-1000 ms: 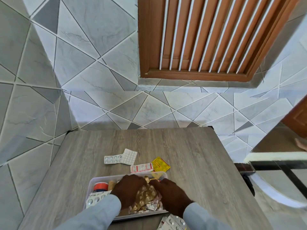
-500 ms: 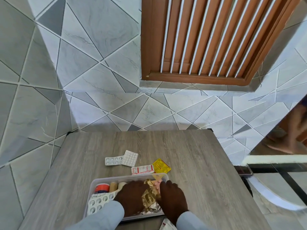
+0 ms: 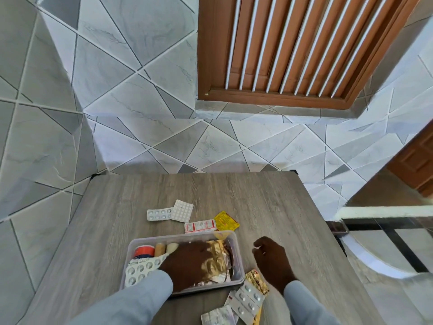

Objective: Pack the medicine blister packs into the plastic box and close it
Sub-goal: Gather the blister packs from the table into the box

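Two hands are in view, both in pale blue sleeves. The left hand (image 3: 187, 263) lies flat inside the plastic box (image 3: 235, 240), palm down and fingers spread, pressing on the crumpled gold foil blister packs (image 3: 216, 262) without gripping any of them. The right hand (image 3: 271, 260) hovers just beside the box's right wall, over the bare surface (image 3: 269, 202), loosely curled and holding nothing. Half a second ago it was inside the box, pressing the gold foil next to the left hand; now it is out and to the right, while the left hand has stayed in the box.

Under the left wrist, at the box's left end, lies a white blister pack with round tablets (image 3: 138, 272). Along the far wall sit a red-capped container (image 3: 144, 250) and two small pale bottles (image 3: 166, 248).

Just outside the near right corner of the box, a gold and red strip (image 3: 256, 281), a silver blister pack (image 3: 248, 303) and another white pack (image 3: 218, 316) lie overlapping near the surface's front edge. Beyond the box's far wall lie a red and white strip (image 3: 200, 225) touching a yellow sachet (image 3: 226, 221), and farther off two white blister packs (image 3: 169, 213), one overlapping the other. No lid shows on the box.
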Motion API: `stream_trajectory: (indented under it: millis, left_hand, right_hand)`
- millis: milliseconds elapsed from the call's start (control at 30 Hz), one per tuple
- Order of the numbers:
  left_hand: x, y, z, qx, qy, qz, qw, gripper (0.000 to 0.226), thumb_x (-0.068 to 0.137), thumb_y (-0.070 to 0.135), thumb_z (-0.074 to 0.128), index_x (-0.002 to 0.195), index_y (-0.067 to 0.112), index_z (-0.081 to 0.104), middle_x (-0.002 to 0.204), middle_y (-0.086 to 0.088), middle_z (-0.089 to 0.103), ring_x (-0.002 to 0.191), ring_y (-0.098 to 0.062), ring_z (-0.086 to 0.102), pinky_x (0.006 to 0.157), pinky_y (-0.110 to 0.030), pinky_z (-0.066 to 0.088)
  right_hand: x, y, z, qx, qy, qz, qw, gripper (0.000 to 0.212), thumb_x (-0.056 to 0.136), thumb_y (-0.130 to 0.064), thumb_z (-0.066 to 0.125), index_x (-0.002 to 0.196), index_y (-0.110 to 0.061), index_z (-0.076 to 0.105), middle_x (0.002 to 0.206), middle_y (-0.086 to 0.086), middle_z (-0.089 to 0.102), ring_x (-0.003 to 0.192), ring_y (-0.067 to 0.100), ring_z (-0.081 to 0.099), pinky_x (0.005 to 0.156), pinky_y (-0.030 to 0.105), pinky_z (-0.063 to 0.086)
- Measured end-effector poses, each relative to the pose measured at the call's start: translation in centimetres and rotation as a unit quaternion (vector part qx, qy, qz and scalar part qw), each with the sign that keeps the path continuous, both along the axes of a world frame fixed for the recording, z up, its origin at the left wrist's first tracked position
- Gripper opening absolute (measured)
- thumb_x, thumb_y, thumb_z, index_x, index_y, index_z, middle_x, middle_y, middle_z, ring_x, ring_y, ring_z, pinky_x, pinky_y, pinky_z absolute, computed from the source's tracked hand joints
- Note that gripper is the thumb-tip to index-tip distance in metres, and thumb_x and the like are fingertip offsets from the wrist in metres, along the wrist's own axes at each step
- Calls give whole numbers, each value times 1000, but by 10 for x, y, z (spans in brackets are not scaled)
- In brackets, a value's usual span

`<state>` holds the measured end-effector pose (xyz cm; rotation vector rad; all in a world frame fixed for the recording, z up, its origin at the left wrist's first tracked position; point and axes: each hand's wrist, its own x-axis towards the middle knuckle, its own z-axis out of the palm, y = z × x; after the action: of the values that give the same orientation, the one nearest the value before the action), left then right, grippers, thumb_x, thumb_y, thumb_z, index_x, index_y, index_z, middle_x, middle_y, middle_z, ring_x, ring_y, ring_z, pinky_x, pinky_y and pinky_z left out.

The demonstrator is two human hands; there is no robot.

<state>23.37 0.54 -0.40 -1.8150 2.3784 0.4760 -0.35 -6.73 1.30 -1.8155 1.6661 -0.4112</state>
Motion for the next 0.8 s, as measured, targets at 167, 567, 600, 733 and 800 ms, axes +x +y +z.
stream_trajectory:
  millis: [167,567,600,733,800]
  left_hand:
    - [4,10,-3,-214,118,20,969,25,80,45,47,87,31,66,87,7,70,81,-12,64,70,-25,56]
    - [-5,79,-14,-263,176,137,939,18,89,35,48,85,25,62,79,5,63,77,-14,55,69,-24,39]
    - [-3,87,-13,-257,171,166,936,19,88,37,47,87,27,62,80,7,63,77,-13,55,69,-22,40]
    - [0,122,-14,-225,145,281,922,32,86,44,40,91,26,66,84,6,68,79,-14,62,69,-26,49]
    - [-3,140,-17,-204,142,364,898,40,85,47,37,93,23,67,89,2,69,85,-18,63,74,-30,49]
  right_hand:
    - [-26,36,-33,181,96,9,979,77,68,-50,77,131,-21,45,122,6,55,114,22,55,97,34,48]
    - [-6,79,-59,213,98,-78,969,99,46,-50,88,126,-21,36,127,10,56,118,33,52,96,43,49]
    - [-6,80,-60,213,83,-89,969,95,47,-47,89,123,-19,39,126,10,57,116,32,54,96,43,49]
    - [-10,77,-62,211,27,-129,968,76,57,-36,88,116,-14,46,122,12,60,111,32,57,95,41,49]
    - [-16,73,-62,219,-4,-131,967,66,64,-31,86,115,-11,50,118,12,62,108,32,59,88,36,49]
